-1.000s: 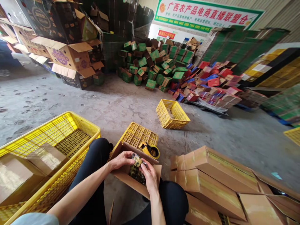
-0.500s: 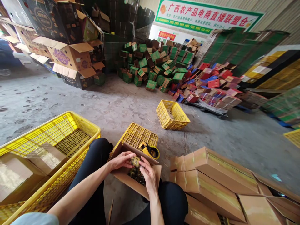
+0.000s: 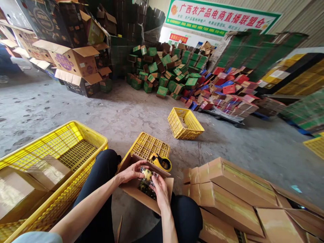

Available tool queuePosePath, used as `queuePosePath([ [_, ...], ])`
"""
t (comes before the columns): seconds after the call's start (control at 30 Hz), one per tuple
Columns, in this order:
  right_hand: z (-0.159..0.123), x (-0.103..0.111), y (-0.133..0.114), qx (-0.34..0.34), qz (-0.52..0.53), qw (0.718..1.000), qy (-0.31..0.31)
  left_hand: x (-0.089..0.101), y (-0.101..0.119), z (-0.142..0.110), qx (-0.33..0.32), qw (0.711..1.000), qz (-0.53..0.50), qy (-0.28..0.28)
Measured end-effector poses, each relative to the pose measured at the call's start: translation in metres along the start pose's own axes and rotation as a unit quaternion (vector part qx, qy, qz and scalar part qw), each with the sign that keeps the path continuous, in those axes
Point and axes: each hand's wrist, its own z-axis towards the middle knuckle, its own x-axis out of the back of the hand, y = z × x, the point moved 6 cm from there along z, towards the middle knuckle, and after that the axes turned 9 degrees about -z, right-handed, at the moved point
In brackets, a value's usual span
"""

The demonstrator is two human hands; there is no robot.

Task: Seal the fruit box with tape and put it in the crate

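Observation:
A yellow, fruit-like piece in clear wrap with dark spots is held between my two hands, above an open cardboard box. My left hand grips its left side with the fingertips. On its right side, the thumb and fingers of my right hand pinch the wrap. More dark-spotted wrapped pieces lie inside the box, partly hidden by my hands. The box sits between my knees, against an upturned yellow crate. A yellow and black tape dispenser rests on that crate, just past the box.
To my left stands a big yellow crate with cardboard boxes in it. Taped cartons are stacked at my right. A smaller yellow crate stands ahead, before heaps of green boxes and red boxes.
The wrapped piece has turned between my fingers and shows more yellow and loose wrap. My hands stay over the box, and the view has shifted slightly.

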Motion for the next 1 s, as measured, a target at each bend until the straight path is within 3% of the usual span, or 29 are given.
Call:
queuePosePath([
  [0.1, 0.001, 0.002, 0.0, 0.013, 0.004, 1.0, 0.01, 0.001, 0.001, -0.001, -0.006, 1.0, 0.015, 0.007],
  [0.37, 0.003, 0.005, -0.005, 0.047, 0.006, 0.999, 0.01, 0.001, -0.004, -0.006, 0.069, 0.996, 0.057, 0.025],
  [0.6, -0.002, -0.004, -0.01, 0.061, 0.024, 0.998, -0.002, -0.007, 0.006, -0.004, 0.009, 0.999, 0.05, 0.009],
  [0.87, -0.008, -0.011, -0.001, -0.04, 0.088, 0.992, -0.081, -0.008, 0.007, -0.003, -0.005, 0.998, 0.057, -0.001],
  [1.0, -0.008, -0.012, -0.003, -0.032, 0.079, 0.992, -0.09, -0.01, 0.004, -0.004, 0.011, 0.998, 0.055, -0.022],
])
